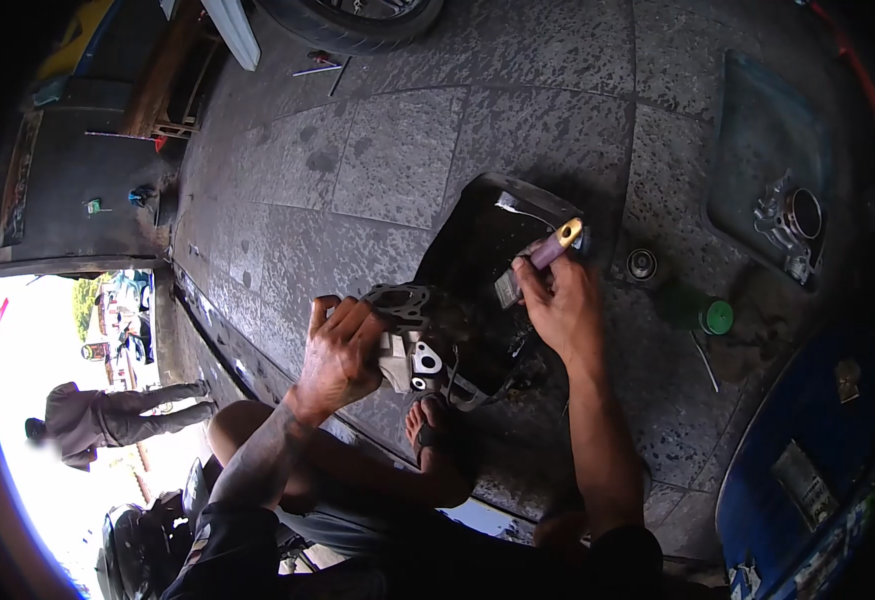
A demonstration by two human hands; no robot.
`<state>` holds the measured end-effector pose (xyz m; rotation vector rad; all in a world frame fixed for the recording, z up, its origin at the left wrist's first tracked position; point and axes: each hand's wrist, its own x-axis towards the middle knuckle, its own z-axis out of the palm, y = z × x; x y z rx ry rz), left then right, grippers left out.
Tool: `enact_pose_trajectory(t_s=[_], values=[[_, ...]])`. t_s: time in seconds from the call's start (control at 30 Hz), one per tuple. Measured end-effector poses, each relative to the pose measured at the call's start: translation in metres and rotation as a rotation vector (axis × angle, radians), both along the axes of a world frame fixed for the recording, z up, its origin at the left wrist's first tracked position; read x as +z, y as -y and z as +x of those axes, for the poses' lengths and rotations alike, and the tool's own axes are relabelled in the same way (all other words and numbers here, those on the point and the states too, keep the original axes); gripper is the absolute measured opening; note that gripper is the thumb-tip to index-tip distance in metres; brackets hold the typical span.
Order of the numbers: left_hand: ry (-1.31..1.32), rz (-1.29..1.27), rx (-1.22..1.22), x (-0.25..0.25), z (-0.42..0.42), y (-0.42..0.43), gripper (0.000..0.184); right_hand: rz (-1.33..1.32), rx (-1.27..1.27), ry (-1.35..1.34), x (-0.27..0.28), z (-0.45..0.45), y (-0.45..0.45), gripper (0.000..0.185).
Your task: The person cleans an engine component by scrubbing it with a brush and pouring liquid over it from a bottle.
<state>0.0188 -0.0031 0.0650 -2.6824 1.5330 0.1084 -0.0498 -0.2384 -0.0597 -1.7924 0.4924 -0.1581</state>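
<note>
My left hand [343, 350] is closed round a metal engine part [398, 365], apparently a cylinder block, with ported, bolt-holed faces. Its flat top face shows past my fingers. In my right hand [563, 305] is a paintbrush [556, 246], gripped near its base, with the purple and gold handle pointing up and away. The brush's bristle end [507, 289] points down and left, apart from the engine part. Both hands are over or beside a black basin [458, 225] on the floor, whose dark inside is hard to make out. My sandaled foot [423, 425] is close to the engine part.
A spray can [641, 265] and a green can [718, 317] stand right of the basin, near a thin rod [705, 362]. A tray [748, 130] farther right holds metal parts [793, 215]. A tyre [368, 35] and tools [320, 68] lie ahead. Outside at left stands a person [88, 425].
</note>
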Motion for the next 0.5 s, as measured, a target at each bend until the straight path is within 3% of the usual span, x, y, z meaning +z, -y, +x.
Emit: enact_pose_trajectory(t_s=[0.07,0.1,0.33,0.43,0.5], values=[[-0.021,-0.060,0.097,-0.002,0.001,0.000,0.041,0.303,-0.069,0.317,0.006,-0.002,-0.007,0.019],[-0.019,-0.073,0.106,0.001,0.000,0.005,0.039,0.323,-0.019,0.371,0.003,-0.001,-0.013,0.019],[-0.013,-0.089,0.189,-0.001,0.005,-0.002,0.032,-0.093,-0.062,0.112,-0.006,0.020,-0.010,0.018],[-0.024,-0.099,0.215,0.000,0.002,0.001,0.033,-0.437,0.156,0.174,-0.045,0.032,-0.038,0.019],[-0.032,-0.080,0.247,0.005,0.002,0.004,0.035,-0.380,0.176,0.133,-0.042,0.034,-0.031,0.020]])
